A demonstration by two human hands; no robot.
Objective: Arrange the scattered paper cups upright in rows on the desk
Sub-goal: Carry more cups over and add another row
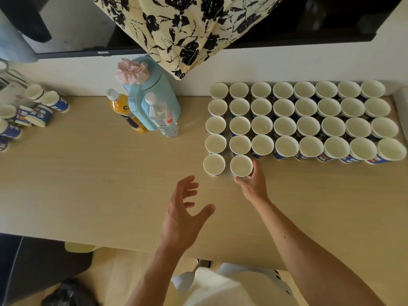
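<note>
Several upright white paper cups with blue sides stand in tight rows (306, 120) at the desk's right back. A shorter front row has one cup (214, 164) standing alone and a second cup (241, 165) beside it, gripped from the near side by my right hand (254, 184). My left hand (183, 215) hovers open above the desk's front middle, fingers spread, holding nothing. At the far left lie several scattered cups (33, 111), most on their sides, some cut off by the frame edge.
A light-blue jug (154, 93) with a pink scrunchie on top, an orange juice bottle (122, 111) and a clear water bottle (161, 118) stand at the back middle. A floral cloth (181, 29) hangs over a monitor behind. The wooden desk (88, 184) ends near my body.
</note>
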